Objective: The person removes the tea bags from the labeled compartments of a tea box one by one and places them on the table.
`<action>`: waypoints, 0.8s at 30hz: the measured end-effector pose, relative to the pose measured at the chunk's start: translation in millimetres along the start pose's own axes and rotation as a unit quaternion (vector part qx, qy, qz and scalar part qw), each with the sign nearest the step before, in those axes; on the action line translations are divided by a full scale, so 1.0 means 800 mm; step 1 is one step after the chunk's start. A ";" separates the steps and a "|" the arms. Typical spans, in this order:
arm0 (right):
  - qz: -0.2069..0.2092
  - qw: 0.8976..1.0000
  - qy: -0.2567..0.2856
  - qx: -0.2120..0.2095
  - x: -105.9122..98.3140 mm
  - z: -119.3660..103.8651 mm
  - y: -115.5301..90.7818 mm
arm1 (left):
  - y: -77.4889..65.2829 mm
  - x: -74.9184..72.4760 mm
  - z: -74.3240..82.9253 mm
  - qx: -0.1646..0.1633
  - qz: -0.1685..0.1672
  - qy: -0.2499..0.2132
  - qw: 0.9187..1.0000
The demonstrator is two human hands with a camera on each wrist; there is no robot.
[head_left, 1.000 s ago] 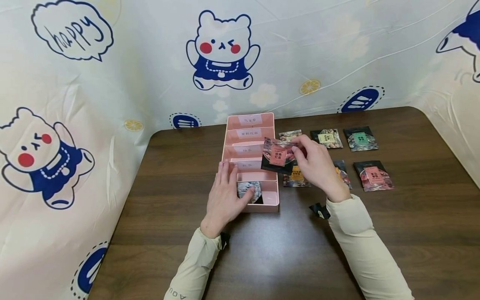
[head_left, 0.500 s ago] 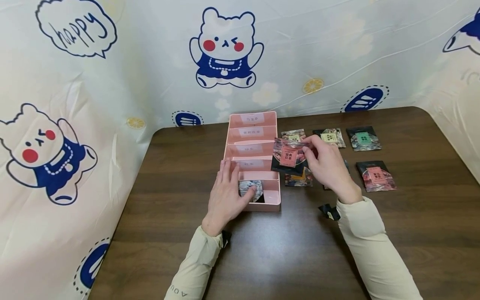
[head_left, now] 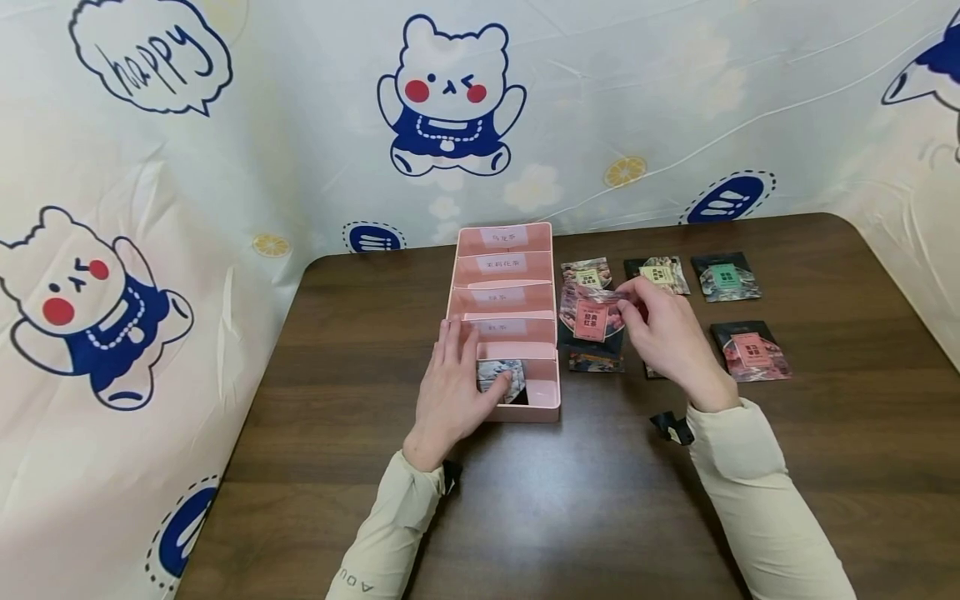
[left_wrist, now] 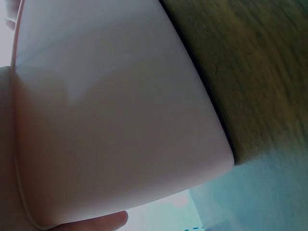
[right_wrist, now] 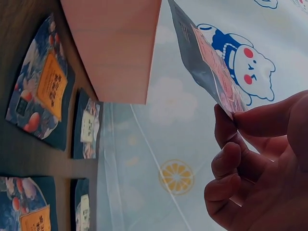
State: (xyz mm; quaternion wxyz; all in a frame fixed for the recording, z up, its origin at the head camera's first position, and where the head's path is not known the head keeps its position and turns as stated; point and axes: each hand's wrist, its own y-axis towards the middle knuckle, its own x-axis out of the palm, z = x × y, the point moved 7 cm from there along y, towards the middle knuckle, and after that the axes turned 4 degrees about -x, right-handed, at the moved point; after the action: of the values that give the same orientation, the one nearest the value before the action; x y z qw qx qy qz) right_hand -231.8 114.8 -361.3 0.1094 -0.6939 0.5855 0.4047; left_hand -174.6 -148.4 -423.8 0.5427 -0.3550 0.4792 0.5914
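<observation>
A dark tea sachet with a red label [head_left: 590, 321] is pinched at its right edge between the thumb and fingers of my right hand [head_left: 670, 340]. It is held just right of a pink divided box [head_left: 543, 392], above an orange-labelled tea sachet [head_left: 597, 363] that it partly covers. The right wrist view shows the held sachet [right_wrist: 204, 57] nearly edge-on, raised off the table. My left hand [head_left: 453, 396] rests on the box's left front side, fingers fairly straight along the rim. Its thumb lies over a greyish sachet [head_left: 498, 377] in the front compartment.
Several tea sachets lie right of the box, including a green-labelled one [head_left: 726, 277], a red-labelled one [head_left: 751, 351] and a yellow-labelled one [head_left: 657, 273]. The box's compartments carry paper labels [head_left: 503, 265]. A printed curtain [head_left: 300, 108] hangs behind the brown table [head_left: 360, 333].
My right hand has carried the red-labelled tea sachet rightward, from overlapping the box's edge to beside it. My left hand has stayed on the box.
</observation>
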 end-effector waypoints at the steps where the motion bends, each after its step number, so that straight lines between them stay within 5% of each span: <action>1: -0.004 1.000 0.000 0.003 0.000 0.001 -0.001 | 0.000 0.000 0.000 0.001 0.002 0.000 1.000; 24: -0.097 0.995 -0.016 0.033 0.020 0.030 -0.013 | 0.000 0.002 -0.002 -0.003 -0.012 0.005 1.000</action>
State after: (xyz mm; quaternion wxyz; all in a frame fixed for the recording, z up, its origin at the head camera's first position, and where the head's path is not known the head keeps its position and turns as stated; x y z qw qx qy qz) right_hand -233.0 121.1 -391.0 0.1809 -0.7368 0.5266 0.3836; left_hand -174.9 -149.2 -425.6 0.5461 -0.3653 0.4756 0.5849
